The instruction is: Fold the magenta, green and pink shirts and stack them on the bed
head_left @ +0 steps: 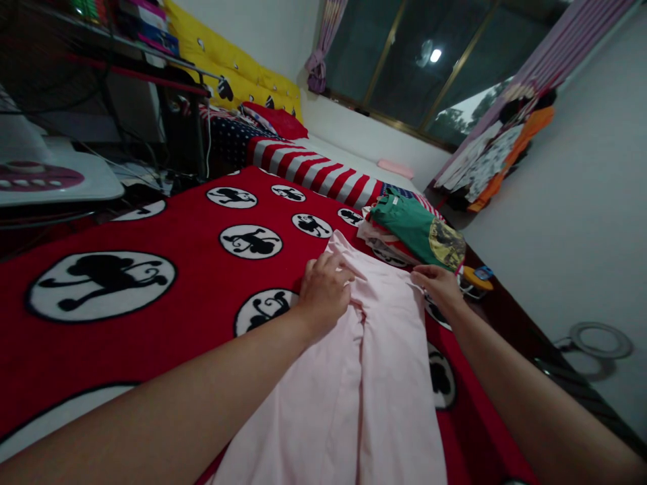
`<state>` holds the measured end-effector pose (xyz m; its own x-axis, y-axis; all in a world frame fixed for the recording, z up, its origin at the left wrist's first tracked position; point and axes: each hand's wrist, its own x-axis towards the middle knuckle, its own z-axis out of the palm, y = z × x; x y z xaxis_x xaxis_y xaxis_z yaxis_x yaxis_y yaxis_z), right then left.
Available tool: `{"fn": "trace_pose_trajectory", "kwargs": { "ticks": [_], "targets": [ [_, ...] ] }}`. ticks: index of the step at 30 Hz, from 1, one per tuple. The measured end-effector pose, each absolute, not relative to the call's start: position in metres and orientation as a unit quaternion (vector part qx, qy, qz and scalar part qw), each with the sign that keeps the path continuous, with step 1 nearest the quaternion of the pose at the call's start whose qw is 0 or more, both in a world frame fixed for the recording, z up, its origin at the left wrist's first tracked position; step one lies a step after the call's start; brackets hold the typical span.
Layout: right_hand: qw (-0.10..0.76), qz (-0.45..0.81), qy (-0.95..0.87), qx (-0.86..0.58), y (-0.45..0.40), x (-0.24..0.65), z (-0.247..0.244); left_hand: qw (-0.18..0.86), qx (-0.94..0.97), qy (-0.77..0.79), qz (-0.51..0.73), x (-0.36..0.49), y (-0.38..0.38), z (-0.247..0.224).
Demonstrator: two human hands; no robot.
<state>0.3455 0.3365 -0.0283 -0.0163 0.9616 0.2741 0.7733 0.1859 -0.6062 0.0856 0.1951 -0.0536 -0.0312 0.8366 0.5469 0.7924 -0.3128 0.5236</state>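
A pair of pale pink trousers (394, 350) lies lengthwise on a red blanket (197, 276) with black monkey figures in white ovals. The waist end points away from me, and the legs run out of view at the bottom. My left hand (326, 289) is closed on the fabric near the left side of the waist, its fingers curled into a fold. At the right corner of the waistband, my right hand (439, 286) pinches the edge between thumb and fingers. Creases run down the middle between the legs.
Beyond the waist sits a pile of folded clothes with a green shirt (409, 222) on top. A yellow-lidded container (476, 278) stands right of it. A white fan base (55, 175) is at left. Behind lies a bed with a striped cover (318, 172); clothes (505, 158) hang by the window.
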Motion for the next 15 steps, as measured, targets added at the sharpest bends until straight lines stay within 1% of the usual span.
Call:
{"fn": "trace_pose_trajectory", "kwargs": {
  "ticks": [2, 4, 7, 10, 12, 15],
  "targets": [
    [0.289, 0.106, -0.725, -0.617, 0.334, 0.348, -0.033, 0.018, 0.708, 0.589, 0.388, 0.085, 0.195, -0.054],
    [0.246, 0.04, -0.75, -0.612, 0.333, 0.348, -0.037, 0.009, 0.712, 0.604, 0.358, 0.085, 0.195, -0.055],
    [0.199, -0.058, -0.73, -0.652, 0.334, 0.35, -0.043, -0.005, 0.71, 0.632, 0.31, 0.084, 0.193, -0.055],
    [0.149, -0.069, -0.661, -0.732, 0.335, 0.352, -0.044, -0.017, 0.7, 0.655, 0.285, 0.084, 0.192, -0.054],
    [0.161, -0.09, -0.639, -0.747, 0.336, 0.346, -0.041, -0.019, 0.694, 0.664, 0.278, 0.084, 0.192, -0.055],
    [0.251, -0.132, -0.686, -0.67, 0.338, 0.319, -0.033, -0.019, 0.694, 0.666, 0.273, 0.086, 0.193, -0.055]
  ]
}}
